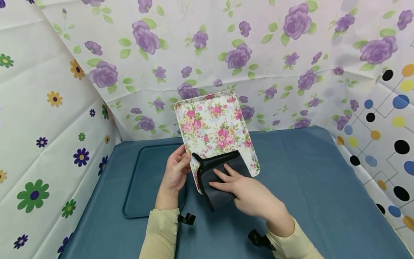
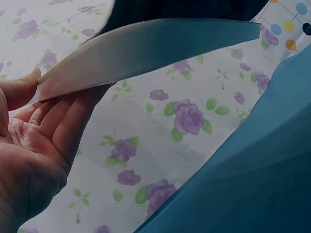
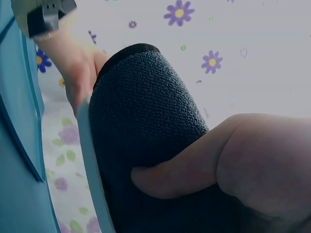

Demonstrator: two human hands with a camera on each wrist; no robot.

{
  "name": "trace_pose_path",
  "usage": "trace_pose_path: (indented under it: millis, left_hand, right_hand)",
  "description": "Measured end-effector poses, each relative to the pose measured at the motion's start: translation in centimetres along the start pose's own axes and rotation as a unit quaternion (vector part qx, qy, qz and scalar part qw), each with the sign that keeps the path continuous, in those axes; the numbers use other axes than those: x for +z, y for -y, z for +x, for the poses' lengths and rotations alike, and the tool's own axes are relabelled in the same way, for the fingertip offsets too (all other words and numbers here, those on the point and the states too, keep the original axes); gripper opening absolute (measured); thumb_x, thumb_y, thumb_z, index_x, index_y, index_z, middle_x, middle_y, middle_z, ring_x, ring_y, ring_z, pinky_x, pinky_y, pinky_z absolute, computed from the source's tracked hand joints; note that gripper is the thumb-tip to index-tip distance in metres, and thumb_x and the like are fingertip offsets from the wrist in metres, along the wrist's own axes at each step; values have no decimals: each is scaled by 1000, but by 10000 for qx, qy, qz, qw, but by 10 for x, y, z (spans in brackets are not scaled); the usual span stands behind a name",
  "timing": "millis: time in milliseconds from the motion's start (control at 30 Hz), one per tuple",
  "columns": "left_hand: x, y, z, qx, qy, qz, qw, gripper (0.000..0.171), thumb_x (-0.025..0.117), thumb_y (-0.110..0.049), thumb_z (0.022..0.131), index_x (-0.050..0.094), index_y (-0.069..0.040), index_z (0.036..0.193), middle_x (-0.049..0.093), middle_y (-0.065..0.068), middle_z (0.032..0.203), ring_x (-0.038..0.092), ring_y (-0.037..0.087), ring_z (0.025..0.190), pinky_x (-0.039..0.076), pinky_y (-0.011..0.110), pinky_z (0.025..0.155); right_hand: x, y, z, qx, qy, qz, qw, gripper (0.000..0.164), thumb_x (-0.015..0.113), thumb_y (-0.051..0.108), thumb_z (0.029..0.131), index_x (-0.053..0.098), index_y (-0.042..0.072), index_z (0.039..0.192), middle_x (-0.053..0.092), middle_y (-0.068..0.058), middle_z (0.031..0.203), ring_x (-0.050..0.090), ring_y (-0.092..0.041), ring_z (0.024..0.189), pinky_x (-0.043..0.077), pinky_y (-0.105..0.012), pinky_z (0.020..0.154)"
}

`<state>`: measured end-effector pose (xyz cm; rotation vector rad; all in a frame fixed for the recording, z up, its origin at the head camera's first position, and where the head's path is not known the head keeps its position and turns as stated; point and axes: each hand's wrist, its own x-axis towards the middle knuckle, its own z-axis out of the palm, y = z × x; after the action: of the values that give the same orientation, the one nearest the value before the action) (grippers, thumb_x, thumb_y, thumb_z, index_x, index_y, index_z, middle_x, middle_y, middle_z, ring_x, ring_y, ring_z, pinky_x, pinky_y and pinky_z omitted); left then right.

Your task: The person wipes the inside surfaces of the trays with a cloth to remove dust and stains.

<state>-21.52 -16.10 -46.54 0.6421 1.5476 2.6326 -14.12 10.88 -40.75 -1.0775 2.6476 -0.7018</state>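
My left hand [image 1: 176,167] grips a white tray [image 1: 211,122] with pink roses by its left edge. The thumb lies on the patterned face; in the left wrist view the fingers [image 2: 63,114] support the plain back. The tray stands tilted up above the table. Over its lower part lies a folded dark grey cloth [image 1: 220,180] with black edging. My right hand [image 1: 249,190] presses on this cloth with spread fingers. In the right wrist view, the thumb [image 3: 165,179] rests against the cloth's textured side [image 3: 146,97].
On the left of the blue-covered table [image 1: 307,187] lies a blue tray [image 1: 145,180] with a raised rim, partly behind my left arm. Flowered sheeting [image 1: 200,61] rises behind the table, with more patterned sheeting at both sides. A black strap mount [image 1: 258,239] sits on the right wrist.
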Motion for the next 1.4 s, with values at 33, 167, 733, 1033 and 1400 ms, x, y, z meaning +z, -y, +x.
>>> trace_pose_path:
  millis: [33, 167, 733, 1033, 1400]
  left_hand:
    - [0, 0, -1, -29, -24, 38, 10000, 59, 55, -7, 113, 30, 15, 161, 73, -1, 90, 66, 8, 69, 55, 22, 61]
    - [0, 1, -3, -139, -145, 167, 9997, 60, 56, -8, 112, 29, 14, 161, 73, -3, 90, 61, 7, 65, 51, 21, 58]
    - [-2, 3, -6, -36, 0, 97, 9999, 55, 49, -6, 114, 28, 13, 162, 77, -1, 103, 64, 6, 70, 50, 20, 56]
    - [-3, 2, -6, 3, 45, -8, 10000, 52, 45, -2, 115, 28, 14, 162, 77, 1, 104, 65, 8, 70, 51, 21, 58]
    - [-2, 0, -2, 84, 125, -13, 9999, 52, 47, -4, 115, 31, 13, 161, 78, 7, 117, 75, 14, 84, 62, 28, 70]
  right_hand:
    - [2, 1, 1, -91, 18, 13, 10000, 84, 52, -23, 92, 57, 28, 157, 30, 3, 173, 16, -28, 163, 25, -26, 50]
    - [10, 7, 2, -355, 3, -68, 9993, 82, 55, -23, 91, 58, 26, 157, 34, 1, 172, 21, -32, 161, 26, -25, 51]
    - [3, 5, -5, -68, 186, 344, 9992, 84, 50, -24, 91, 56, 27, 158, 32, 7, 173, 14, -25, 164, 27, -27, 51]
    - [-6, -3, -11, 371, 237, 424, 9981, 88, 46, -24, 89, 56, 29, 158, 31, 10, 173, 13, -22, 164, 25, -28, 50]
    - [-21, -20, -20, 866, 33, 473, 9951, 89, 41, -26, 89, 54, 27, 160, 31, 8, 173, 14, -27, 164, 22, -30, 48]
